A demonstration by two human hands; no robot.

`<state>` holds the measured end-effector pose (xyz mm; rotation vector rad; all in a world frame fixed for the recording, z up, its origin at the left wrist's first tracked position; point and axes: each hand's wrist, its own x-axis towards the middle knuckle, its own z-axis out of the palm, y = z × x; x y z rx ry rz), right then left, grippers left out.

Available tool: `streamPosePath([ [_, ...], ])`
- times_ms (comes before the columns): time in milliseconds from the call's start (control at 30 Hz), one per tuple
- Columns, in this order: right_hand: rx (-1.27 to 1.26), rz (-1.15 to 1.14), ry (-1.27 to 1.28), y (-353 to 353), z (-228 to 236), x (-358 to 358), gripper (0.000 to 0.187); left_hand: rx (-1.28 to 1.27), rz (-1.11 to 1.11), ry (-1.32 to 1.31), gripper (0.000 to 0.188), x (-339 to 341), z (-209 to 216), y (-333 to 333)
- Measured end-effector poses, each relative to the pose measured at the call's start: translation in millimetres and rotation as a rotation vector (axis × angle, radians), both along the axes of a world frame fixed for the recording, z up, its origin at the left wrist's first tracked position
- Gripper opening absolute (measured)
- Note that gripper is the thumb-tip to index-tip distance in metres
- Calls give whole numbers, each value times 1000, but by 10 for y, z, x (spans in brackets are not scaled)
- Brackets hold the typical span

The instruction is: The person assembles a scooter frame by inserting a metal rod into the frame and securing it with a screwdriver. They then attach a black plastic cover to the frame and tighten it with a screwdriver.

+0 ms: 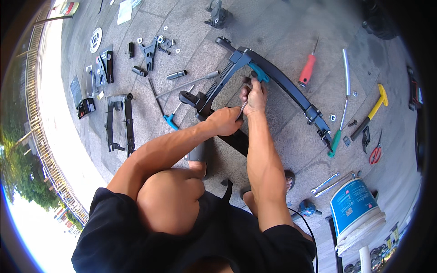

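A long black curved metal frame (284,82) lies across the paving in front of me, with a straight black arm (234,142) running under my forearms. My right hand (256,96) is closed around a T-handle wrench with a teal handle (259,73). Its thin silver shaft (244,107) slants down toward my left hand (224,121). The left fingers are curled closed round the shaft's lower end, beside the black arm; the tip is hidden. Left of that hand lies another T-handle wrench (170,122) with a blue handle.
To the right lie a red screwdriver (307,69), a green-handled screwdriver (336,144), a yellow hammer (374,107) and red scissors (375,154). A blue-and-white bucket (355,207) stands lower right. At left are sockets (176,74), a black bracket (149,52) and a smaller frame (129,120).
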<state>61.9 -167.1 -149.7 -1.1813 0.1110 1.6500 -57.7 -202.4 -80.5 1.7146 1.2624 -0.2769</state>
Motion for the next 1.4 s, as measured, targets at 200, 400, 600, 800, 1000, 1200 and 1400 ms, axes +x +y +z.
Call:
streamPosePath([
  [200, -226, -350, 191, -83, 44, -21, 24, 11, 93, -82, 25, -11, 291, 165],
  [400, -228, -163, -193, -424, 249, 218, 29, -732, 517, -303, 24, -34, 854, 183],
  [600, -12, 182, -331, -502, 354, 319, 29, -662, 522, -490, 39, 13, 1104, 25],
  [800, -160, 268, -131, -603, 432, 161, 30, -273, 245, -574, 36, -111, 1160, -124],
  [1000, -192, 397, 37, -702, 410, 37, 23, 23, 927, -398, 16, -581, 938, -151],
  [1200, -256, 287, 46, -730, 407, -158, 21, 216, 103, -233, 62, -416, 930, -496],
  [1400, -222, 344, 37, -729, 432, -158, 26, 412, -135, -370, 44, -179, 893, -449],
])
